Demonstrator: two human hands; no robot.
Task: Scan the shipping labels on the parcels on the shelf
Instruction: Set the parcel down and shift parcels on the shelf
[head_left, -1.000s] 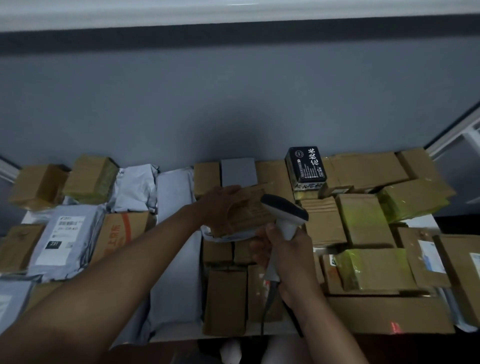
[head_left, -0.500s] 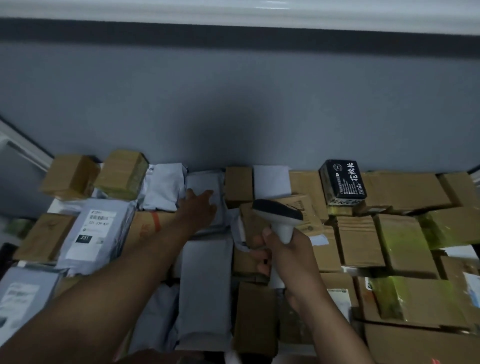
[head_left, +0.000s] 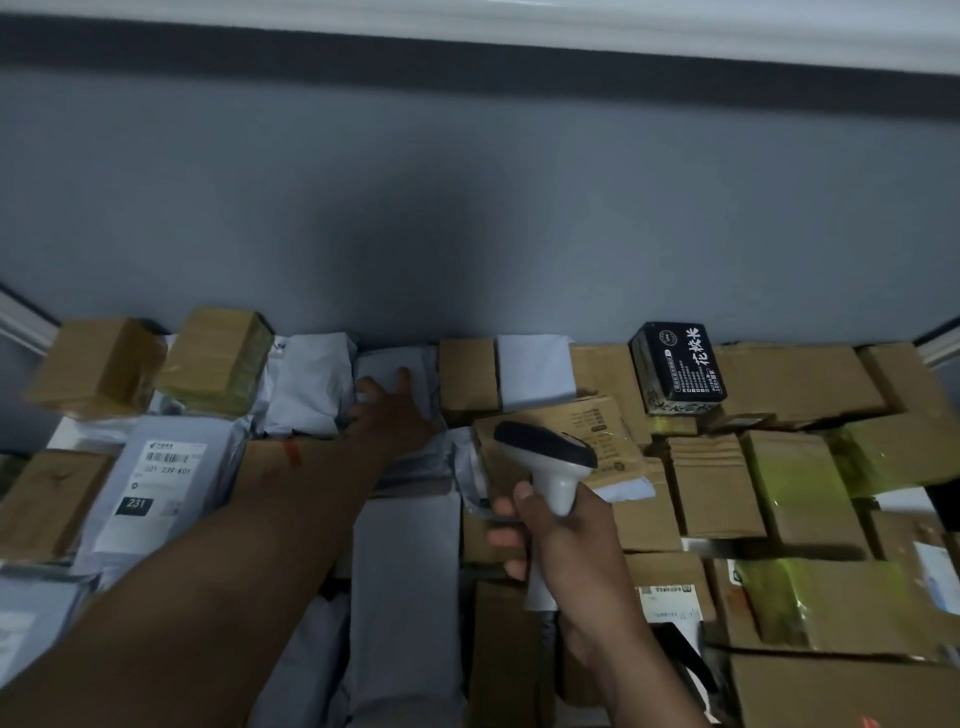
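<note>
My right hand (head_left: 556, 540) grips the handle of a white and black barcode scanner (head_left: 550, 457), whose head points left over a printed cardboard parcel (head_left: 597, 431) lying tilted on the pile. My left hand (head_left: 392, 410) reaches far back and rests on a grey plastic mailer (head_left: 384, 366) near the wall, fingers spread over its edge. A grey mailer with a white shipping label marked 231 (head_left: 161, 483) lies at the left, label facing up.
The shelf is packed with brown cartons (head_left: 711, 483), yellow-taped boxes (head_left: 795, 488), grey mailers (head_left: 405, 582) and a black printed box (head_left: 675, 369) at the back right. A grey wall (head_left: 467, 208) stands directly behind the parcels.
My left hand let go of the printed cardboard parcel and moved left and back onto the grey mailer. The view shifted left. The scanner stayed in my right hand.
</note>
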